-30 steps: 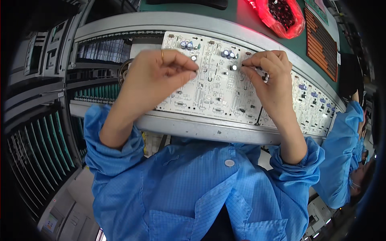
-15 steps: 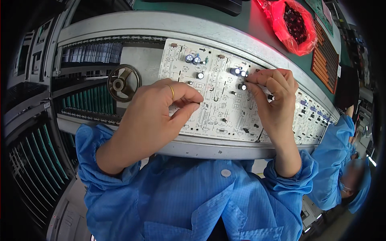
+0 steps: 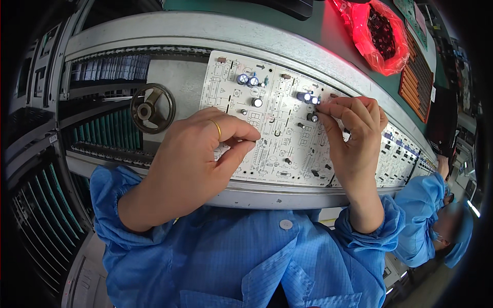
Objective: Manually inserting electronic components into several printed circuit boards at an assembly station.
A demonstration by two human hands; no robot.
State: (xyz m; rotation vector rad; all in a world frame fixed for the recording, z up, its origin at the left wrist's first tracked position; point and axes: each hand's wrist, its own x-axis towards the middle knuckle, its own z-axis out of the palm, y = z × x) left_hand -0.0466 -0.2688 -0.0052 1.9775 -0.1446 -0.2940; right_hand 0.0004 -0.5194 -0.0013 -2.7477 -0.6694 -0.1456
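Note:
A white printed circuit board (image 3: 264,164) lies flat in front of me, with small electronic parts standing on it. My left hand (image 3: 197,151) hovers over its left half, thumb and forefinger pinched; anything between the tips is too small to make out. My right hand (image 3: 357,128) is closed in a pinch on the right half, fingertips beside a pair of blue capacitors (image 3: 308,97) and just above a black capacitor (image 3: 312,117). Whatever it pinches is hidden by the fingers. Two more blue capacitors (image 3: 247,79) and a black one (image 3: 257,102) stand farther left.
Metal rails (image 3: 257,199) run along the board's near and far sides. A handwheel (image 3: 152,108) sits left of it. Beyond the far rail are a red bag of dark parts (image 3: 380,33) and an orange-brown slatted tray (image 3: 416,77). Another person in blue (image 3: 421,218) works at right.
The whole view has shifted slightly, with the board a little lower in the picture. Both hands keep their pinches at nearly the same places over the board.

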